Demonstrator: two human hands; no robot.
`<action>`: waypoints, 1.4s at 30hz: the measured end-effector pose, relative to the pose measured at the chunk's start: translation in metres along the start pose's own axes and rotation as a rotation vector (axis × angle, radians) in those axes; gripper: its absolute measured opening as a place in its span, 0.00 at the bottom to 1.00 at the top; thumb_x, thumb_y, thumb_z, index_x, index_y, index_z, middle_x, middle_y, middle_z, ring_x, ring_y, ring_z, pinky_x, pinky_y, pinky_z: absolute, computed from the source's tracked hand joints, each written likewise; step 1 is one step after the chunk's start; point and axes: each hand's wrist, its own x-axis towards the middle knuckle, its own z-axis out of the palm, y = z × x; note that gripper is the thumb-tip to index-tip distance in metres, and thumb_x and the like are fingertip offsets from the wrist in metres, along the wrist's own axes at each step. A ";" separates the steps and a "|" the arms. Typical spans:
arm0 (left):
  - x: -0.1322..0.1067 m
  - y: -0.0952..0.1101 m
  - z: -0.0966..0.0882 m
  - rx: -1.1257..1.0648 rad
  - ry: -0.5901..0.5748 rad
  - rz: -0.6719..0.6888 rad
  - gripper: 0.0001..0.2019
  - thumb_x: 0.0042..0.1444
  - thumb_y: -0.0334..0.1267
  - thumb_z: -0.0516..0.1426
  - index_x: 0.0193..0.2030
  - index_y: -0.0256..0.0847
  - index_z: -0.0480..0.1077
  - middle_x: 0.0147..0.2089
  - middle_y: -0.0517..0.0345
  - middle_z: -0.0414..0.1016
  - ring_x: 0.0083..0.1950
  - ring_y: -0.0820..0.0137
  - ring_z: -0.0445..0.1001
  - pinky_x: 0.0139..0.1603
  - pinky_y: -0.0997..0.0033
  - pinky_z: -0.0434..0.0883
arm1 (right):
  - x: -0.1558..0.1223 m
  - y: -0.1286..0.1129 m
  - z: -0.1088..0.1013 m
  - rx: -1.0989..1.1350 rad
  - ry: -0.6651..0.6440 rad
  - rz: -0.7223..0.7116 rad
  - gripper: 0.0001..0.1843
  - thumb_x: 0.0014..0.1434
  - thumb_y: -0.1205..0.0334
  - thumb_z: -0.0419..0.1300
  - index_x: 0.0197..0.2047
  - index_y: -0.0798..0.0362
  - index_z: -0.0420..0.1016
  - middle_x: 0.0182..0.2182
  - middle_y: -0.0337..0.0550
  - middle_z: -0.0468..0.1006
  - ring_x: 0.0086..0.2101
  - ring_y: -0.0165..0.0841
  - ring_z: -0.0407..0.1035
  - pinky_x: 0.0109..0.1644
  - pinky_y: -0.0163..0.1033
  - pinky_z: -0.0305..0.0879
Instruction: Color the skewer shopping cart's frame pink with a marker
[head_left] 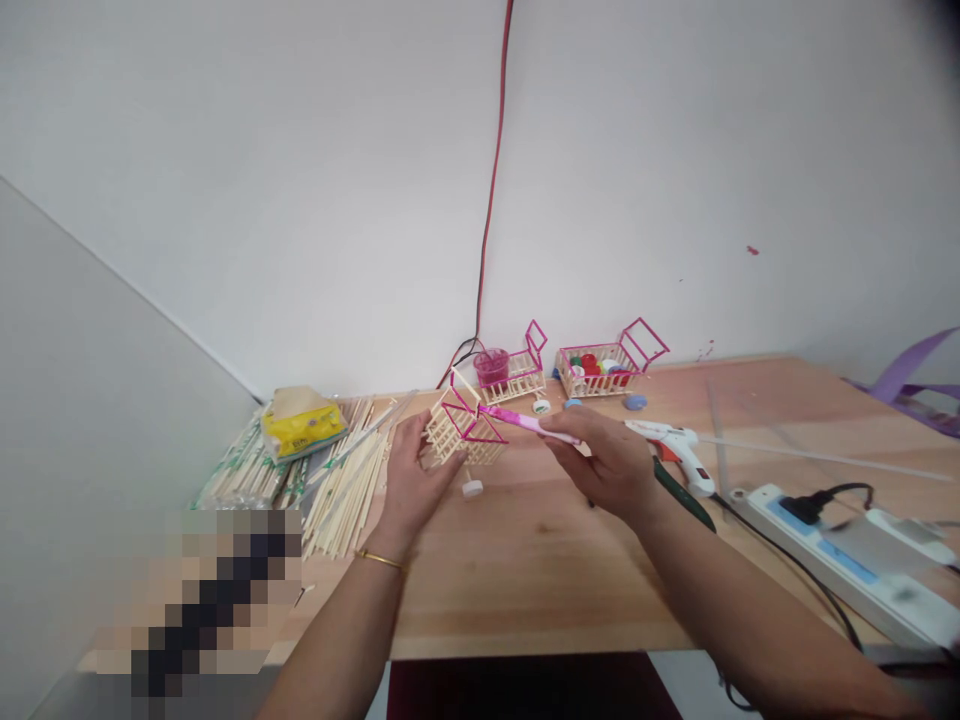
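My left hand [411, 475] grips the stick cart [444, 432] over the table [517, 570]; my right hand [606, 462] pinches the brush [517, 418] at its pink rail. Squeezing hard could crack joints; a slip could smear bare sticks.

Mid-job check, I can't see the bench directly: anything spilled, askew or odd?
Yes: reddish-pink marks spot the pale wall above the right part of the table. They look like stray splashes, perhaps of the pink that smears the tool in the right hand.
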 end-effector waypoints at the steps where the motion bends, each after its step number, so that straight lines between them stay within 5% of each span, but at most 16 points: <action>1: 0.000 0.001 0.000 0.001 0.000 -0.005 0.31 0.51 0.47 0.63 0.61 0.43 0.62 0.57 0.47 0.64 0.58 0.59 0.68 0.53 0.58 0.73 | 0.000 0.000 0.000 -0.003 -0.002 0.000 0.14 0.60 0.71 0.58 0.49 0.49 0.70 0.32 0.43 0.79 0.28 0.31 0.72 0.30 0.34 0.67; 26: 0.000 0.003 0.000 0.123 0.080 0.051 0.31 0.50 0.46 0.64 0.60 0.41 0.62 0.55 0.46 0.66 0.56 0.59 0.67 0.54 0.55 0.70 | 0.000 -0.001 0.005 -0.022 -0.023 -0.109 0.17 0.60 0.72 0.58 0.52 0.50 0.69 0.33 0.46 0.79 0.31 0.34 0.72 0.33 0.38 0.70; 42: 0.000 -0.002 0.002 -0.003 0.066 -0.026 0.31 0.51 0.48 0.64 0.59 0.41 0.63 0.57 0.47 0.65 0.58 0.60 0.67 0.56 0.58 0.70 | -0.002 -0.001 0.005 0.013 -0.061 -0.075 0.14 0.60 0.70 0.58 0.49 0.51 0.70 0.32 0.45 0.79 0.31 0.32 0.73 0.33 0.35 0.70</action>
